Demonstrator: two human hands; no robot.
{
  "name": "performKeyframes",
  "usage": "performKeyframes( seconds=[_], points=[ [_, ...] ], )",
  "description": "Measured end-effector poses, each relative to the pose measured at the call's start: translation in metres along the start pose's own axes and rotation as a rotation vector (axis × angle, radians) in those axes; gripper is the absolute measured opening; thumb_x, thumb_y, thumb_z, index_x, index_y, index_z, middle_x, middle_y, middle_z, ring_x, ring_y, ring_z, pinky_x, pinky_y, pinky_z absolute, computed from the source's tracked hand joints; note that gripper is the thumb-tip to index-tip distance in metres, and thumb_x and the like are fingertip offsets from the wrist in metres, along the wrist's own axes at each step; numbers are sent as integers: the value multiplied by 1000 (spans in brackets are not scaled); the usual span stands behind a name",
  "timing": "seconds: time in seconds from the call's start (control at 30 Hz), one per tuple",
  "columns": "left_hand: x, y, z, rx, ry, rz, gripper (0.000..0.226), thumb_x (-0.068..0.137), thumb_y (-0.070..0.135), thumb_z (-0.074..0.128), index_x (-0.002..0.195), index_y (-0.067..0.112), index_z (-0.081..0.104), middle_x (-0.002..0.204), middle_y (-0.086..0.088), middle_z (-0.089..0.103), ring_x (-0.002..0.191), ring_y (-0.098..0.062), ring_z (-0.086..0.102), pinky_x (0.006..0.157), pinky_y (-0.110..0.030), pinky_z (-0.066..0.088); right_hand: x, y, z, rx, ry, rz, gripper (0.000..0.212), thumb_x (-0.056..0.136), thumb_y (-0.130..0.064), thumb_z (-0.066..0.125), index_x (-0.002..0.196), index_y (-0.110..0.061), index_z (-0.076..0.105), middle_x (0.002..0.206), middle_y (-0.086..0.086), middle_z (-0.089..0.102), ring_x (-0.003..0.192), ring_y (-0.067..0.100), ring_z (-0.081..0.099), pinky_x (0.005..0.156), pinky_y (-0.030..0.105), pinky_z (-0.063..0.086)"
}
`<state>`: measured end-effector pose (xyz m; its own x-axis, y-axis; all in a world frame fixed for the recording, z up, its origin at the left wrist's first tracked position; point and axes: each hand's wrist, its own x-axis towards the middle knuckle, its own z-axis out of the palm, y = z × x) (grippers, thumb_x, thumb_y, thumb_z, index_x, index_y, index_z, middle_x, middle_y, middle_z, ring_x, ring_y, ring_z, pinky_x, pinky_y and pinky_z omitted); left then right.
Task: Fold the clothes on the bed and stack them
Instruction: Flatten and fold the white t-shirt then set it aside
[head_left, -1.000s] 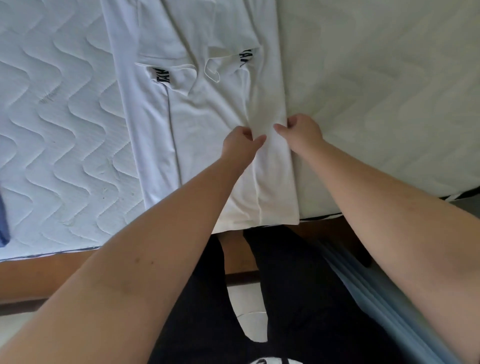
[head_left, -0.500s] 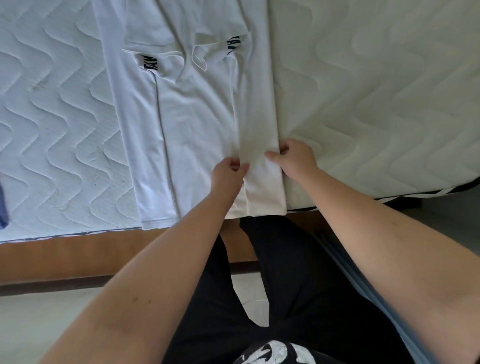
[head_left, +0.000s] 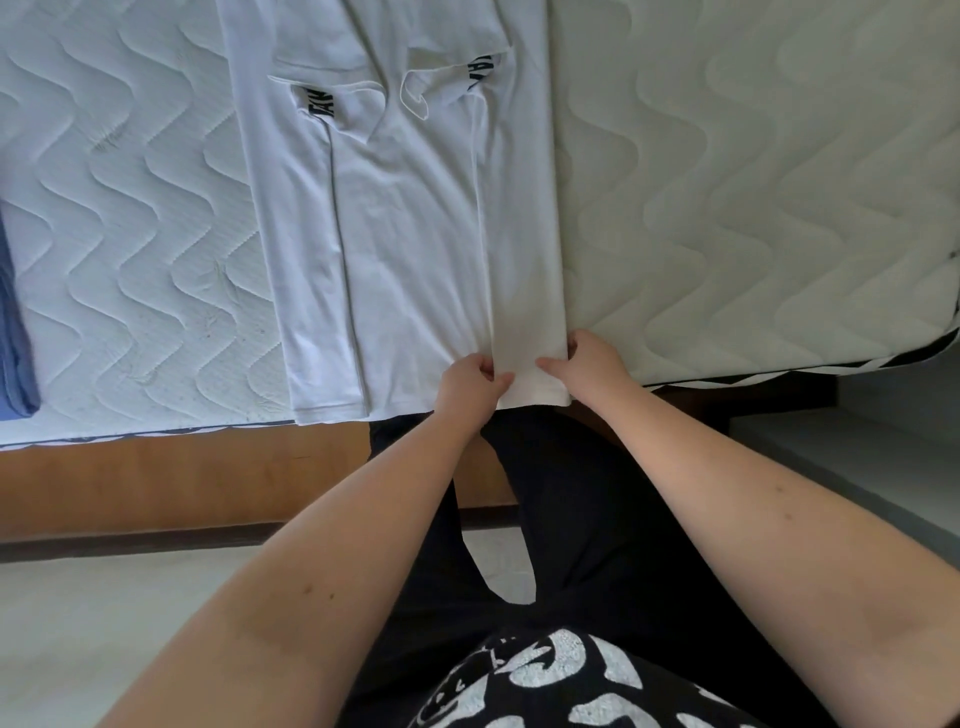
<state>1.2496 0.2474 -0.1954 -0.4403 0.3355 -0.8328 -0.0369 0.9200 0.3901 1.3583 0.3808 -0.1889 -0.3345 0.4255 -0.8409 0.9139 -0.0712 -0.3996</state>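
- Soft, even daylight; no glare
- The mattress (head_left: 753, 182) looks warm cream on the right and cooler blue-white on the left
- Shadows are faint, darkest under the bed edge
- Focus is sharp; wide-angle bending curves the edges

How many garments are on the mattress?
2: a white shirt lying in the middle, its near hem pinched by both hands, and a blue garment at the left edge, partly out of frame.

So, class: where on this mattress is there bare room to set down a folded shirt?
Bare mattress lies right of the white shirt; a narrower strip lies between it and the blue garment. It is crowded at the near hem, which both hands pinch.
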Motion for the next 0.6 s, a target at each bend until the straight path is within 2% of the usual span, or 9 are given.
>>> performKeyframes(
  seconds=[0.07,0.17,0.23,0.3,0.33,0.4,0.47,0.53,0.6],
  points=[
    [-4,-5,1,46,-23,-18,24,92,40,63,82,19,57,68,3,69,60,-7,64,70,-33,54,-6,7,3,-56,-9,0,42,90,-35,65,125,-13,55,121,7,63,99,22,63,74,30,46],
    [-9,-10,-1,158,-4,12,35,91,50,60,74,21,52,65,4,65,60,-9,62,60,-28,45,-14,13,9,-14,49,26,23,90,-34,65,105,-20,53,104,4,67,67,13,66,62,31,53],
    [-15,-14,-9,195,67,63,36,93,52,57,75,22,50,71,5,59,64,-10,56,55,-26,39,-20,12,12,-14,148,48,27,88,-37,67,99,-21,49,95,2,63,68,15,62,59,36,51],
    [-22,-21,-21,163,135,131,32,95,49,54,80,21,52,73,7,57,66,-6,53,53,-22,35,-27,9,15,-111,295,10,33,86,-41,68,98,-21,46,94,-1,58,73,15,55,56,31,41],
    [-25,-25,-29,142,172,165,28,96,47,54,85,21,53,74,9,57,67,-4,53,54,-21,35,-29,6,16,-150,355,-31,34,86,-42,67,100,-20,46,96,-1,56,78,16,53,60,31,40],
    [-30,-38,-48,124,276,218,19,97,41,54,93,22,55,80,9,58,72,-6,55,57,-22,39,-32,-3,21,-231,412,-157,35,88,-39,66,107,-16,49,102,1,54,87,18,53,72,34,45],
    [-30,-52,-63,177,406,243,15,97,34,56,101,20,56,91,4,59,84,-15,57,70,-30,46,-33,-12,25,-322,394,-276,35,89,-35,66,111,-13,51,103,4,54,90,21,53,79,36,47],
    [-30,-71,-79,284,550,182,20,95,30,58,109,16,55,104,-3,58,98,-24,54,85,-38,45,-32,-25,37,-405,330,-353,37,89,-34,66,114,-12,52,106,5,53,94,23,54,83,37,48],
    [-28,-85,-92,355,627,60,32,92,31,61,117,14,51,114,-7,54,107,-28,51,92,-41,41,-30,-37,51,-468,266,-370,41,90,-36,64,120,-13,50,112,6,53,99,23,54,86,37,48]
  ],
)
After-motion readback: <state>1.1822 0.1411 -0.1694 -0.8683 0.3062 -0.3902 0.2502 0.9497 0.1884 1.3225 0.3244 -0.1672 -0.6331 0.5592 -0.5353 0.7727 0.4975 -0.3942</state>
